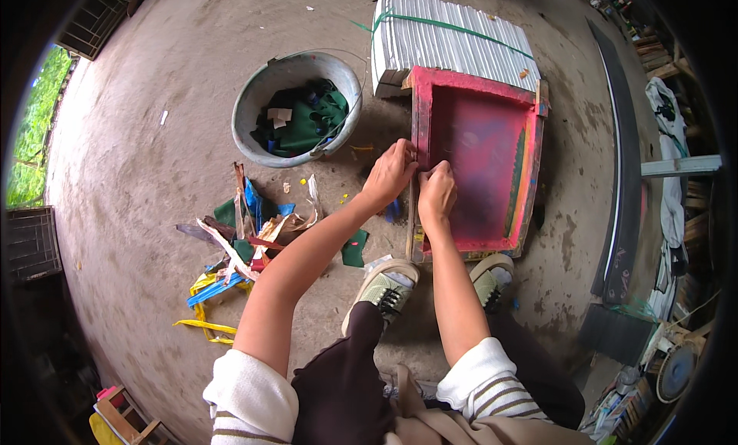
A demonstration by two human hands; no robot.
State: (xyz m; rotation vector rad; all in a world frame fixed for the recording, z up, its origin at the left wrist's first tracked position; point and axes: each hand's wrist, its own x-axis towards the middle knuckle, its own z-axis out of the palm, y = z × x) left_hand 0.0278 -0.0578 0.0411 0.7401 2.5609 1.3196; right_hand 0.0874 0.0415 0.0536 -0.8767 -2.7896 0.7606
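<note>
A shallow wooden frame [480, 82], coated in pink-red and holding a stained, translucent mesh like a printing screen, leans at the front of a white stack. My left hand [390, 170] is closed, its fingertips pinched at the frame's left side. Just right of it, my right hand [438, 191] is also closed, with its fingers against the inner side of that same edge. Whatever the fingertips pinch is too small and hidden to name. A thin pale strip [411, 214] runs down the frame's left side below my hands.
Behind the frame lies a stack of white sheets or boards [453, 37] tied with green strap. A grey bucket [244, 126] holding dark green cloth stands to the left. Torn tape and scraps [254, 237] litter the concrete floor. My shoes [384, 291] flank the frame's near end.
</note>
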